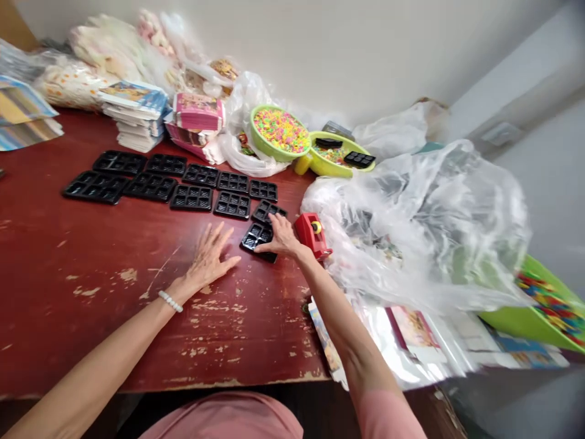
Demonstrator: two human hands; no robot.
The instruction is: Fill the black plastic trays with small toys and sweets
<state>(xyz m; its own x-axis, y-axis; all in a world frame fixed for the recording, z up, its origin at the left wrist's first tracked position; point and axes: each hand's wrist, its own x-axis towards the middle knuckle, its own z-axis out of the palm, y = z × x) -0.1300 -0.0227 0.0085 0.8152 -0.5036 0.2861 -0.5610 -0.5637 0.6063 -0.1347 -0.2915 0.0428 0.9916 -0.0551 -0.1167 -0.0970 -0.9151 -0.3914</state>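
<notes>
Two rows of black compartment trays (191, 197) lie across the red table. At the right end of the rows, my right hand (282, 236) rests over a black tray (255, 237), thumb and fingers apart and touching it. Another tray (262, 210) sits just behind, partly under my fingertips. To the left, my left hand (211, 259) hovers over or lies on the bare tabletop with its fingers spread and nothing in it. A white beaded bracelet (170, 301) circles my left wrist.
A red tape dispenser (312, 235) stands right of my right hand. Green bowls (280, 151) of colourful small pieces, stacked cards (137, 113) and bags line the back. Clear plastic bags (425, 213) cover the right side.
</notes>
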